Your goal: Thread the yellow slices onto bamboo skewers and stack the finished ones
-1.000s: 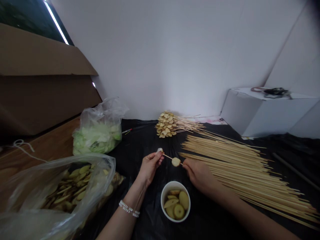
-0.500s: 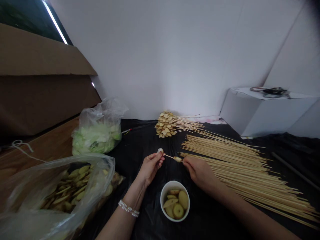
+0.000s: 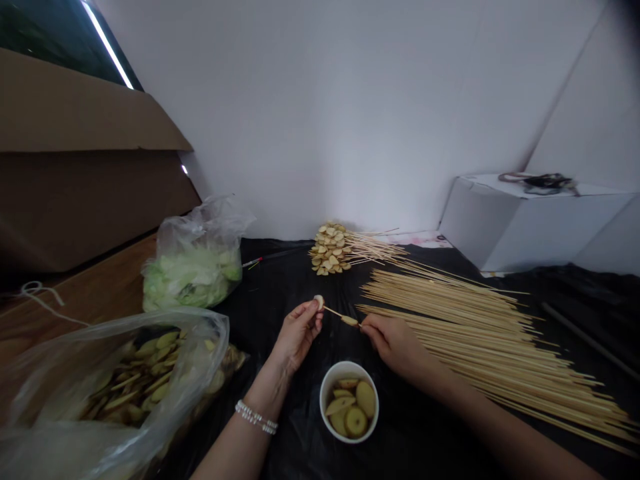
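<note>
Threading slices: my left hand [image 3: 299, 337] pinches a white piece [image 3: 319, 302] at one skewer [image 3: 336, 312] end, my right hand [image 3: 395, 343] narrowly grips the other; a pale slice [image 3: 349, 321] sits between, beyond a white bowl [image 3: 345, 440]

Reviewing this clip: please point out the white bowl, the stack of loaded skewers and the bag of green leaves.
white bowl [image 3: 349, 439]: head view, on the front rim.
stack of loaded skewers [image 3: 329, 250]: head view, on the slices mid-stack.
bag of green leaves [image 3: 205, 223]: head view, on the plastic above the leaves.
</note>
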The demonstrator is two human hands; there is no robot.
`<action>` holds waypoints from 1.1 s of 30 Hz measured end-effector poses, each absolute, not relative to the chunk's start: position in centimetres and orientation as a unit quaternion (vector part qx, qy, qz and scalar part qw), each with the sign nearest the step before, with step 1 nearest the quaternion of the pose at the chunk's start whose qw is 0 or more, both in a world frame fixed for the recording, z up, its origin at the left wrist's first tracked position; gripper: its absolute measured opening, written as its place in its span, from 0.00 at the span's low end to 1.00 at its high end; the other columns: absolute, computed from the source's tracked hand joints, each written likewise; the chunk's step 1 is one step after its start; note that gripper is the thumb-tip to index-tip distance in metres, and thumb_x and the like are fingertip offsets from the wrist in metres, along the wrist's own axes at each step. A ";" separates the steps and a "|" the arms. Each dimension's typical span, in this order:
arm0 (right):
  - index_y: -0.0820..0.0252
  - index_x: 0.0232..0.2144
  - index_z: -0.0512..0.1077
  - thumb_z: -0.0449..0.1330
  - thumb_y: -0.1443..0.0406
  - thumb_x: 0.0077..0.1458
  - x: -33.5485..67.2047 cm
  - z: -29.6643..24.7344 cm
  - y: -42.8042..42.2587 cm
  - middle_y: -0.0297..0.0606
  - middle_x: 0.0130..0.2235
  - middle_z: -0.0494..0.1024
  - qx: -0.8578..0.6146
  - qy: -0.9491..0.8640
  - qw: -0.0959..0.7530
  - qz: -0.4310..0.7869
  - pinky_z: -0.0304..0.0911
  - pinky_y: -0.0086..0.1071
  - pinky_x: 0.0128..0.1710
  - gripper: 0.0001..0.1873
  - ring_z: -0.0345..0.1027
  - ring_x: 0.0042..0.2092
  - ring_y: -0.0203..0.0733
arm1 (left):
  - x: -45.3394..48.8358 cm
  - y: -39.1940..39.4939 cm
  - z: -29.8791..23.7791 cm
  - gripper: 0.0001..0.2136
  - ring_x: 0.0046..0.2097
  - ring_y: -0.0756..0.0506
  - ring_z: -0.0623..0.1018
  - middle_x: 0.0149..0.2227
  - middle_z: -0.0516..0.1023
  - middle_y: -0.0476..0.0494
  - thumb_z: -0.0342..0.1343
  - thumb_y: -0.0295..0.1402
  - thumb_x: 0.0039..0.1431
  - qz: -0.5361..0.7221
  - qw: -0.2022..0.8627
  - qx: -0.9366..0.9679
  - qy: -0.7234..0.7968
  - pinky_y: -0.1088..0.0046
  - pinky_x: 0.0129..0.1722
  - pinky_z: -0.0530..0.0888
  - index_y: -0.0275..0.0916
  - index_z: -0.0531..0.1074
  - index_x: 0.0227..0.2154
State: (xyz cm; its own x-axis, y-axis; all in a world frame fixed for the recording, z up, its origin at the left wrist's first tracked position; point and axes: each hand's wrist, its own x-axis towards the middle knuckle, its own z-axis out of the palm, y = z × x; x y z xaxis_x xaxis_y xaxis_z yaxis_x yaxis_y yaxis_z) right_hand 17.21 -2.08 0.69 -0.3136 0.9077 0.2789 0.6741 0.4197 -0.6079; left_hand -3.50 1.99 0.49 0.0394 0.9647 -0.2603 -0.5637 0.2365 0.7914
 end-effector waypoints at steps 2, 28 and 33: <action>0.58 0.29 0.70 0.48 0.65 0.61 17.2 0.6 -2.1 0.35 0.29 0.74 -0.502 -0.789 0.300 0.189 0.55 0.29 0.33 0.12 0.65 0.31 0.37 | -3.6 2.1 0.5 0.07 0.25 0.57 0.73 0.26 0.76 0.47 0.67 0.26 0.43 0.576 0.669 0.242 0.402 0.86 0.24 0.72 0.33 0.77 0.28; 0.58 0.27 0.66 0.48 0.67 0.60 17.2 0.2 -2.4 0.36 0.28 0.73 -0.522 -0.797 0.286 0.102 0.53 0.30 0.33 0.11 0.65 0.32 0.39 | -3.3 1.9 0.6 0.06 0.23 0.58 0.71 0.25 0.76 0.46 0.67 0.26 0.44 0.562 0.673 0.239 0.418 0.88 0.21 0.70 0.31 0.77 0.27; 0.58 0.29 0.66 0.46 0.66 0.62 17.1 0.4 -2.5 0.36 0.29 0.73 -0.522 -0.801 0.269 0.120 0.53 0.30 0.33 0.12 0.65 0.32 0.39 | -3.2 1.9 0.5 0.06 0.22 0.58 0.71 0.25 0.75 0.46 0.67 0.25 0.45 0.563 0.671 0.236 0.420 0.88 0.20 0.70 0.30 0.77 0.27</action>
State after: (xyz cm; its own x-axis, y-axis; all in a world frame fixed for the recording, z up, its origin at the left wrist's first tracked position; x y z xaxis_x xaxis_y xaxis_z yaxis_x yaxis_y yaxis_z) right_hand 17.12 -2.51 0.44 -0.3115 0.8999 0.3051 0.7710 0.4270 -0.4724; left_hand -3.25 1.93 0.50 0.0129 0.9545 -0.2980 -0.5582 0.2541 0.7898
